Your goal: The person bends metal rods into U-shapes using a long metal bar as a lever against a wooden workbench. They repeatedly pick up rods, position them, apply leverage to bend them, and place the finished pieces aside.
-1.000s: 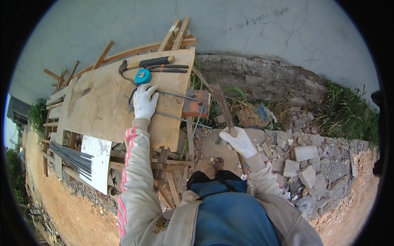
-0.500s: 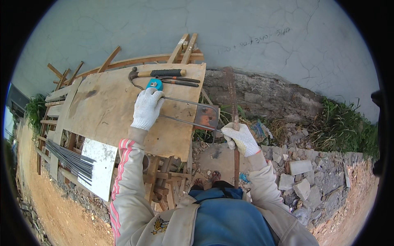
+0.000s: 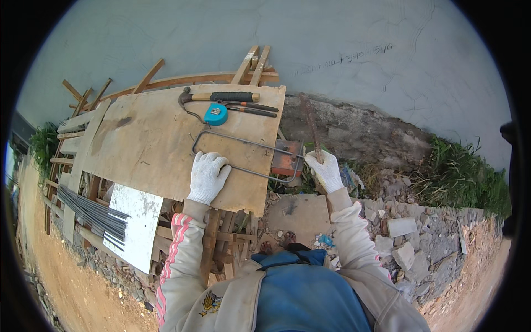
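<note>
A thin steel rod (image 3: 243,139) bent into a long rectangular loop lies across the right part of the plywood board (image 3: 149,138). My left hand (image 3: 209,178), in a white knit glove, has its fingers curled over the near side of the loop, by its left end. My right hand (image 3: 326,170), gloved too, grips a long rusty metal bar (image 3: 311,124) beside the loop's right end. Under that end sits a rusty reddish metal block (image 3: 285,160) at the board's edge. Whether the bar touches the rod is hard to make out.
A claw hammer (image 3: 221,97), pliers-like pincers (image 3: 251,109) and a teal tape measure (image 3: 215,114) lie on the board's far side. Straight rods (image 3: 91,207) rest on a white panel (image 3: 133,221) at left. Rubble (image 3: 409,249) covers the right; a grey wall (image 3: 193,39) stands behind.
My left hand has shifted nearer to me and slightly right, uncovering the loop's bent left end. The rusty bar has tilted, its far end leaning left. The tape measure shows fully.
</note>
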{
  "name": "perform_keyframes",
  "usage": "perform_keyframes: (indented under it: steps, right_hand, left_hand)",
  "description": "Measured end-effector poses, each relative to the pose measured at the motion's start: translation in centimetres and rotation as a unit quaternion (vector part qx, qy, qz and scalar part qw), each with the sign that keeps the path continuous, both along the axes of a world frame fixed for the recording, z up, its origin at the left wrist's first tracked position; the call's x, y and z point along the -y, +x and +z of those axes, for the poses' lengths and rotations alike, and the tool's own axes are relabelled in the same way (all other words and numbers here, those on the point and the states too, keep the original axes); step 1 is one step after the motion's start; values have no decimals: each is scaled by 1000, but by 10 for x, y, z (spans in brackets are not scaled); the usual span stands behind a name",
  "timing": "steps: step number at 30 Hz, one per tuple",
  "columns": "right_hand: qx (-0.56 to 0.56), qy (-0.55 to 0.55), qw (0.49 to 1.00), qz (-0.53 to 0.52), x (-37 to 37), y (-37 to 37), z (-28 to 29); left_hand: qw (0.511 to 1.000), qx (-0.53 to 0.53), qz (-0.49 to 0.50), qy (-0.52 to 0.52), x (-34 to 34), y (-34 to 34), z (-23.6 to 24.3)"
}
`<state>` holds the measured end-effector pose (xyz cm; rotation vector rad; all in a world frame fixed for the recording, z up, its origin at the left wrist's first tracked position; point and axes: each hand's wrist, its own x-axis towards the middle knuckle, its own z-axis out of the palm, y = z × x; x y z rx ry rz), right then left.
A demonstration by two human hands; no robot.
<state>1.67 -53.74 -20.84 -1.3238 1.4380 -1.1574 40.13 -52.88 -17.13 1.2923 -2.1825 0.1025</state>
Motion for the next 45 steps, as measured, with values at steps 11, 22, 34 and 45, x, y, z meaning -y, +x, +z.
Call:
perform_keyframes:
  steps: [11, 22, 34, 45]
  right_hand:
    - [-43, 10, 999, -31, -3, 6, 2]
    - [-143, -13, 984, -102, -3, 11, -12]
    - [-112, 37, 991, 65, -3, -22, 30]
    - [-272, 26, 946, 177, -37, -145, 64]
  left_hand:
    - [994, -74, 46, 62, 10, 3, -16]
    - [980, 10, 200, 18, 56, -68, -27]
    - [947, 35, 303, 99, 70, -78, -24]
    - [924, 53, 357, 126, 73, -82, -20]
